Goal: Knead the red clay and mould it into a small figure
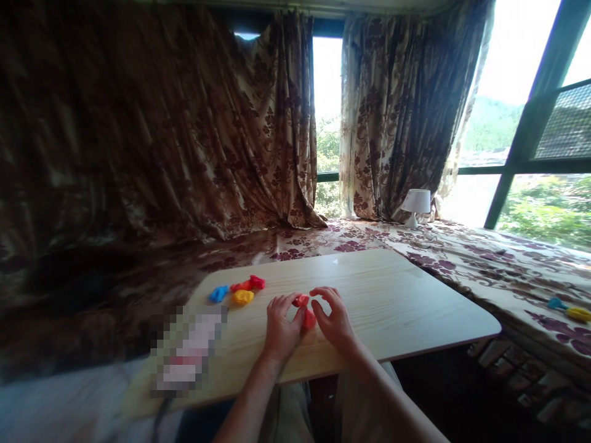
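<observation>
Pale wood-grain table top (392, 295), centre of frame: smooth, faint sheen. Red lumps (305, 311) between left hand (279, 329) and right hand (335, 320): soft, matt, clay-like. Blue, red and yellow lumps (237, 291), left of centre: same matt dough look. Curtains (184, 123), upper half: woven cloth, floral pattern, slight lustre. Patterned cover (484, 252), right: cloth. Small lamp (416, 206): smooth white shade.

The red pieces (305, 309) between the left hand (279, 326) and right hand (336, 320) are partly covered by fingers; their shape and number cannot be told. Whether either grip closes on them is unclear. A patch on the bench (392, 307) is blurred out. Both forearms run off the bottom edge. Two small objects (569, 309) at far right are too small to identify.
</observation>
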The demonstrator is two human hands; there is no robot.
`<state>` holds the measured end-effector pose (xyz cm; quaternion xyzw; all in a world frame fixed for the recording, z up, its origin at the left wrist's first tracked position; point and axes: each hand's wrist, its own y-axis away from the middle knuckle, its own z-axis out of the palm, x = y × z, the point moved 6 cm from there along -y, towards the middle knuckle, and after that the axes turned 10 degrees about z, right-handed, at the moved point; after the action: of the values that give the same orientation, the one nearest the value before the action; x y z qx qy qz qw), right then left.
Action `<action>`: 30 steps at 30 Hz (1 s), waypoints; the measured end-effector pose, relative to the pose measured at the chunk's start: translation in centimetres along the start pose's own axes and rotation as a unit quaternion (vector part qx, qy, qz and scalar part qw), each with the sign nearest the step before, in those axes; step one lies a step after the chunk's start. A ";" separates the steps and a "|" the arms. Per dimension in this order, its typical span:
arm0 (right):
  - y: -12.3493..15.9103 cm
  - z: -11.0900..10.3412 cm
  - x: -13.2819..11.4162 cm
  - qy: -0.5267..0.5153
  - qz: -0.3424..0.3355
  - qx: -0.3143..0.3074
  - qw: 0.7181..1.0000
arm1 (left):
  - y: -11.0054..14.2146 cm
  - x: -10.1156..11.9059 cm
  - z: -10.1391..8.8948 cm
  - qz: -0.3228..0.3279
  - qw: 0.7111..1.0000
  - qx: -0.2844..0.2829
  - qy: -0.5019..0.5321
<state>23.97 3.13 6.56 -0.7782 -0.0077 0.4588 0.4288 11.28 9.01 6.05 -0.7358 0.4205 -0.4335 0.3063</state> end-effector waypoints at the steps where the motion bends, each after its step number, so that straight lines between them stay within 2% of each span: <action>1: 0.0 0.0 -0.2 0.006 -0.012 0.002 1.000 | 0.0 0.0 0.0 -0.002 1.000 0.000 0.003; 8: 0.0 0.2 -0.3 0.022 -0.028 0.006 0.999 | 0.2 -0.1 0.3 -0.002 1.000 -0.016 0.023; 13: -0.1 -0.1 -0.5 0.019 -0.027 0.015 0.999 | 0.3 -0.4 0.5 -0.035 0.998 -0.023 0.045; 21: -0.1 -0.3 -0.3 0.006 -0.027 0.028 0.999 | 0.4 -1.1 0.2 -0.074 0.996 -0.001 0.059; 30: 0.2 -0.2 -1.1 0.022 -0.050 0.021 0.998 | 0.0 -0.3 -0.2 -0.054 0.997 0.000 0.060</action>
<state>23.41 2.50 7.24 -0.7776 -0.0275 0.4200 0.4672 11.01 9.27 6.00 -0.7301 0.3980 -0.4929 0.2562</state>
